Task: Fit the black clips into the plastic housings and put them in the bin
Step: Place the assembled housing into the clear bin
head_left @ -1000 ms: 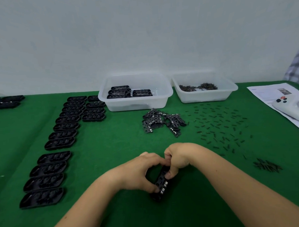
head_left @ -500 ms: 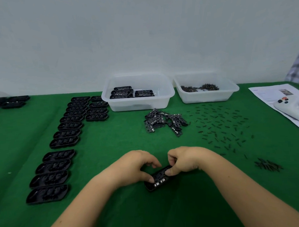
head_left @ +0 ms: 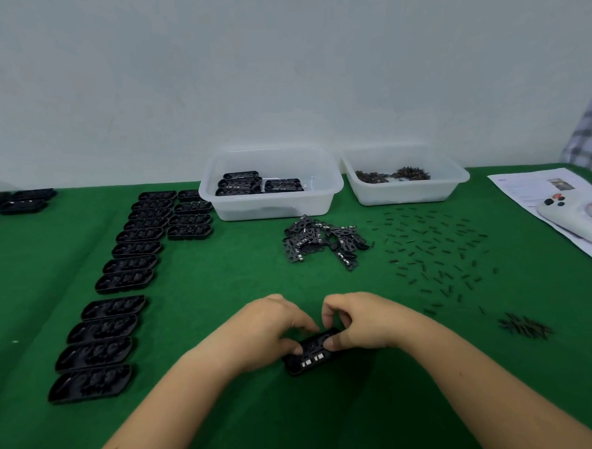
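**Both hands on one housing at the front of the desk**

A black plastic housing [head_left: 310,354] lies on the green desk [head_left: 228,414], near its front edge and tilted so that its right end points away from the person. A black clip with small pale contacts showing sits in its top face. The left hand [head_left: 265,331] grips the left end, thumb and fingers [head_left: 306,325] curled round it. The right hand [head_left: 356,323] pinches the right end, its thumb [head_left: 330,341] pressed on the near edge and its fingers arched over the far side.

Empty housings [head_left: 120,283] lie in a long column on the left of the desk, with a shorter second column [head_left: 190,219] beside its far end. A few more black parts [head_left: 19,200] rest at the far left edge.

At the back stands a clear bin [head_left: 273,205] holding several finished housings [head_left: 255,185]. Just right of it a second clear bin [head_left: 405,192] contains dark small parts [head_left: 392,175]. In front of the first bin sits a loose pile of black clips [head_left: 322,240], well apart from the hands. To its right, small dark pins [head_left: 431,249] are scattered over the cloth, and a tighter heap of pins [head_left: 524,326] lies nearer the front right.

At the far right a sheet of paper [head_left: 530,187] carries a white controller [head_left: 576,219]. A checked cloth [head_left: 589,137] shows at the right edge.
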